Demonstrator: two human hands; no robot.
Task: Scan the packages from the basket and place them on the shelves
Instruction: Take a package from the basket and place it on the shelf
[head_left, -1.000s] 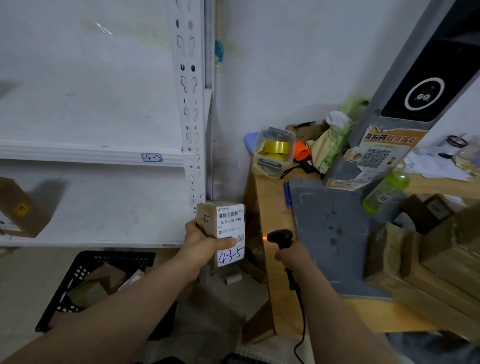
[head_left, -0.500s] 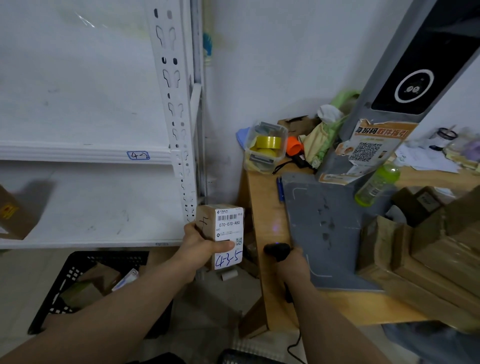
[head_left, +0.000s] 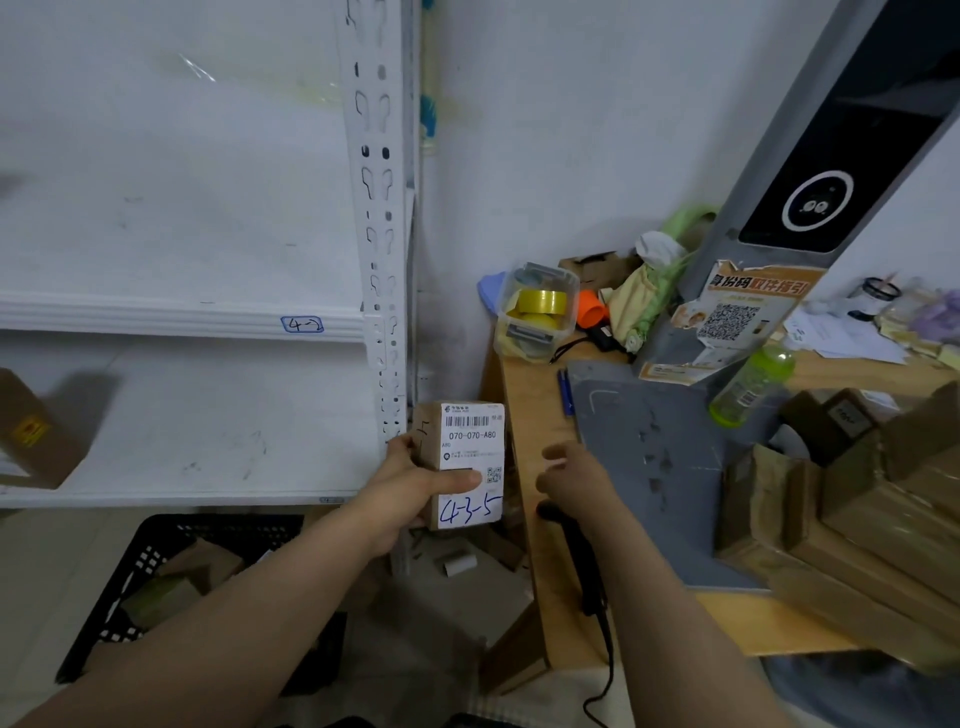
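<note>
Package (head_left: 470, 441) gripped by left hand (head_left: 413, 491), right hand (head_left: 576, 478) blurred, loose-fingered, scanner (head_left: 582, 566) half hidden

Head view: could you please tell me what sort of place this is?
Probably a parcel pickup depot: white metal shelves labelled 4-2, a small cardboard package bearing a barcode label, and a black corded scanner on the wooden desk.

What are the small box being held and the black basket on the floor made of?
The box looks like brown cardboard, matte, with a white paper label. The basket seems to be black plastic, judging by its moulded lattice holes.
</note>
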